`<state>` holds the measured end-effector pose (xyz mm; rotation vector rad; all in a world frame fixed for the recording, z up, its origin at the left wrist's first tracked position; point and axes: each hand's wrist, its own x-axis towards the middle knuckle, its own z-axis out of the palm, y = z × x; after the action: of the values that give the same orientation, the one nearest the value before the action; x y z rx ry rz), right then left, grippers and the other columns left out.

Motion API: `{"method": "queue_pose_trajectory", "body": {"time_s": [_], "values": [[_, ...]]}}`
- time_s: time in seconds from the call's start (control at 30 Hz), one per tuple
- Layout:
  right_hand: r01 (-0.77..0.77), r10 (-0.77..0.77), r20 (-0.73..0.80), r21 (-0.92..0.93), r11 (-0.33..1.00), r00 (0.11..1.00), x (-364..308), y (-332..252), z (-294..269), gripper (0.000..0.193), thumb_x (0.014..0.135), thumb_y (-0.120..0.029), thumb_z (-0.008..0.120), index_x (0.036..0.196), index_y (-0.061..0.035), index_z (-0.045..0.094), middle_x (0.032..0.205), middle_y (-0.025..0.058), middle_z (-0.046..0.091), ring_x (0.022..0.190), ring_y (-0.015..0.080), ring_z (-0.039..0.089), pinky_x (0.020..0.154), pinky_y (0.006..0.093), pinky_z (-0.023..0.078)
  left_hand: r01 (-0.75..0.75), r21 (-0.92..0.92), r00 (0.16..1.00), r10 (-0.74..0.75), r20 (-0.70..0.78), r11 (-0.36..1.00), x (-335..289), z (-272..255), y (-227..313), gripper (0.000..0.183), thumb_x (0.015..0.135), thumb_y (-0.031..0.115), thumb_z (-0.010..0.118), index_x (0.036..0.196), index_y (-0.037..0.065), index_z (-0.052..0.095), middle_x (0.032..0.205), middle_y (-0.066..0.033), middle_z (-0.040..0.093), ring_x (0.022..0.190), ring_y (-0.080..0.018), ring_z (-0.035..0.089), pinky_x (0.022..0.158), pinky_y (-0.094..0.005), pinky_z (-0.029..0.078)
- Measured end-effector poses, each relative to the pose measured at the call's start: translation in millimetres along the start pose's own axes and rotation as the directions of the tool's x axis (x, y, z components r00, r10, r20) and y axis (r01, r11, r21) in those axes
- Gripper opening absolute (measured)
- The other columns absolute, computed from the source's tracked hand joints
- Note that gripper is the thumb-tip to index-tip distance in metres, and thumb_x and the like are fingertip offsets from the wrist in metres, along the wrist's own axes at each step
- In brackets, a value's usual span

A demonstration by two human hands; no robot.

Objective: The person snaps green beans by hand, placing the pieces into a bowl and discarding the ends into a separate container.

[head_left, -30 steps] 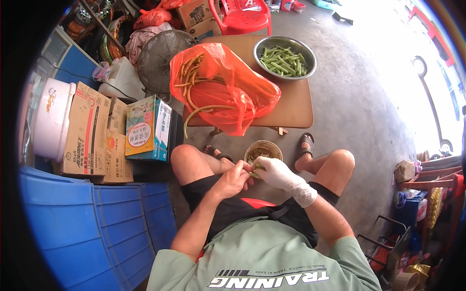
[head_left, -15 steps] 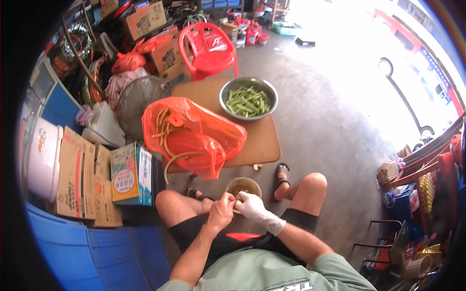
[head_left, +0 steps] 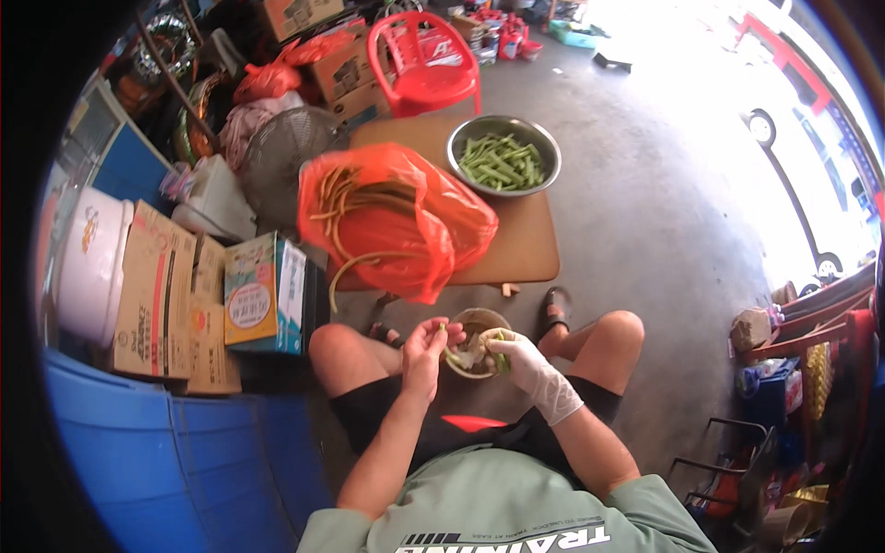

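Note:
Over a small bucket [head_left: 481,319] between my knees, both of my hands work close together but apart. My bare left hand [head_left: 424,355] pinches a short green bean piece, its tip showing above the fingers. A thin white glove covers my right hand [head_left: 527,364], whose fingers are closed round some green bean pieces [head_left: 502,358]. On the low brown table [head_left: 525,244] ahead, an orange-red plastic bag [head_left: 433,212] gapes toward the left with long beans [head_left: 355,203] in it, one hanging past the table edge. Behind it to the right, a metal bowl [head_left: 556,166] holds many short green bean pieces.
A red plastic chair [head_left: 429,78] stands beyond the table, with a fan [head_left: 290,152] to its left. Cardboard boxes [head_left: 152,295] and a white bucket [head_left: 92,263] line the left side, behind blue panels [head_left: 120,442]. Clutter and a black metal frame [head_left: 728,461] lie at right.
My hands have moved apart, the left one lifting its bean piece and the right shifting rightward with green pieces now visible. The whole view has shifted, so the table sits higher and farther right.

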<state>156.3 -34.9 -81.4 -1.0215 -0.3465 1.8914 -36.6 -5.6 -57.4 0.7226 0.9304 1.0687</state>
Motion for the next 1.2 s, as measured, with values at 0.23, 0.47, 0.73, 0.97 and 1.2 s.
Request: {"method": "queue_pose_trajectory", "body": {"time_s": [0.23,0.47,0.73,0.97,1.2], "values": [[-0.119,0.138,0.071,-0.225,0.967,0.988,-16,-2,34,0.023,0.097,-0.024,0.056,0.107,-0.0053,0.064,0.081,-0.0002,0.061,0.063,0.0076,0.053,0.056,0.0212,0.041,0.035,-0.089,0.998,-0.030,0.059,0.995,-7,-2,15,0.013,0.100,0.006,0.049,0.112,0.003,0.053,0.108,-0.0145,0.067,0.098,-0.0199,0.066,0.081,-0.0282,0.051],[-0.211,0.262,0.116,-0.337,0.918,0.958,-14,6,40,0.021,0.092,-0.025,0.061,0.099,-0.0055,0.065,0.079,-0.0006,0.059,0.063,0.0070,0.052,0.056,0.0208,0.039,-0.051,-0.008,0.990,0.052,0.134,0.999,-13,-1,13,0.012,0.100,0.006,0.049,0.110,0.003,0.053,0.110,-0.0142,0.067,0.101,-0.0187,0.065,0.082,-0.0267,0.050],[-0.107,0.125,-0.036,-0.771,0.627,0.992,-13,12,36,0.030,0.086,-0.029,0.066,0.098,-0.0016,0.065,0.075,0.0057,0.065,0.064,0.0174,0.061,0.060,0.0295,0.048,0.117,0.206,0.928,-0.181,0.324,0.971,-13,-30,22,0.018,0.101,0.015,0.051,0.104,0.000,0.062,0.109,-0.0124,0.067,0.097,-0.0147,0.063,0.090,-0.0280,0.051],[0.131,-0.052,0.132,-0.991,-0.021,0.990,-31,-5,53,0.031,0.083,-0.030,0.065,0.098,-0.0037,0.064,0.090,0.0205,0.068,0.090,0.0377,0.066,0.080,0.0435,0.051,0.019,0.752,0.854,-0.401,0.330,0.659,-6,-27,18,0.017,0.090,0.012,0.067,0.097,-0.003,0.067,0.084,-0.0058,0.069,0.076,-0.0115,0.065,0.070,-0.0240,0.052],[0.075,0.029,0.075,-0.997,-0.008,0.997,-30,-4,47,0.036,0.083,-0.030,0.062,0.108,-0.0046,0.065,0.095,0.0217,0.069,0.094,0.0380,0.066,0.084,0.0441,0.051,-0.157,0.816,0.845,-0.352,0.403,0.557,-7,-30,6,0.019,0.086,0.016,0.067,0.094,0.000,0.068,0.081,-0.0115,0.070,0.075,-0.0180,0.067,0.070,-0.0316,0.052]]}}
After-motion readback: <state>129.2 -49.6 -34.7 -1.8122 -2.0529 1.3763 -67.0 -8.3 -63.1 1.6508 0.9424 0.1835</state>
